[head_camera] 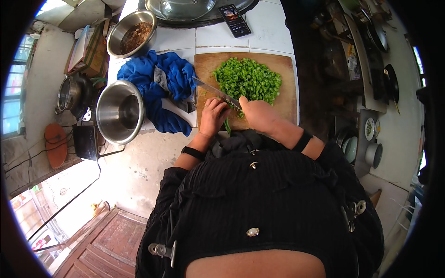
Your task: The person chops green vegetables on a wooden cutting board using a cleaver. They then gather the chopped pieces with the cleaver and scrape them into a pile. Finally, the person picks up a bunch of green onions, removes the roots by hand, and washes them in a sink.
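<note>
On a wooden cutting board (286, 87) lies a heap of chopped green peppers or similar green vegetable (248, 78). My right hand (259, 113) is closed around the handle of a kitchen knife (215, 91), whose blade points up and left across the board. Close beneath the blade, my left hand (214, 116) holds down a green piece (227, 125) with bent fingers; part of that piece is hidden. Small cut bits cling along the blade. A crumpled blue cloth (170, 74) lies left of the board, near the knife tip.
An empty steel bowl (120, 113) stands at the counter's left edge. Farther back are a steel bowl with brown contents (137, 36), a large glass lid (187, 8) and a smartphone (234, 21) on white tiles. Shelves with pans (391, 80) stand at the right.
</note>
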Available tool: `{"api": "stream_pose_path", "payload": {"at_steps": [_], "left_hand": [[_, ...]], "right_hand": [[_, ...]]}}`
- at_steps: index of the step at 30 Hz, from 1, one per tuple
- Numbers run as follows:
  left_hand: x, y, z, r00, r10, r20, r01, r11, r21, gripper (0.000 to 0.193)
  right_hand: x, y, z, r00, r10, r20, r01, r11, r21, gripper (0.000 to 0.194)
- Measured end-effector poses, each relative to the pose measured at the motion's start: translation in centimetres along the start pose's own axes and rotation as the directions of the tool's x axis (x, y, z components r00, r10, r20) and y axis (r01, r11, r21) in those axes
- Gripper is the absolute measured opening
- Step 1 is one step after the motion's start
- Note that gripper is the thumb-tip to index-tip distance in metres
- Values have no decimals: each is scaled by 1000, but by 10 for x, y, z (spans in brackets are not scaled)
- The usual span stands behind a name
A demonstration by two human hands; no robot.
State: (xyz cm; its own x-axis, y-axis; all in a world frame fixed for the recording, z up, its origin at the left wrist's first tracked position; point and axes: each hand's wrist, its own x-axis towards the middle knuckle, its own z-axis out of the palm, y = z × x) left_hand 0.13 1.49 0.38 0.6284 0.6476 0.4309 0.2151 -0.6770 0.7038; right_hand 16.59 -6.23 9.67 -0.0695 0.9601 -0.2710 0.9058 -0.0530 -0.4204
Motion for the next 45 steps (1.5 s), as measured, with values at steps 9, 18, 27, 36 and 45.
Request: {"api": "stream_pose_path", "payload": {"at_steps": [9,18,27,36,45], "left_hand": [[2,2,0,1000,13,-13,-12,1000,16,18],[-1,2,0,1000,2,1,-2,1000,10,18],[3,10,-9,998,-47,31,46,998,36,21],[-4,6,-7,997,-71,1,71,997,-1,19],[-4,5,-5,1000,-14,-18,15,999,31,20]], "right_hand": [[23,0,11,998,68,-11,-68,998,-20,16],[24,-4,15,999,35,-5,-35,999,-42,17],[28,6,26,998,2,-62,-2,1000,-2,22],[12,4,5,999,20,-46,-18,999,32,21],[22,2,15,1000,5,7,-5,999,-48,19]]}}
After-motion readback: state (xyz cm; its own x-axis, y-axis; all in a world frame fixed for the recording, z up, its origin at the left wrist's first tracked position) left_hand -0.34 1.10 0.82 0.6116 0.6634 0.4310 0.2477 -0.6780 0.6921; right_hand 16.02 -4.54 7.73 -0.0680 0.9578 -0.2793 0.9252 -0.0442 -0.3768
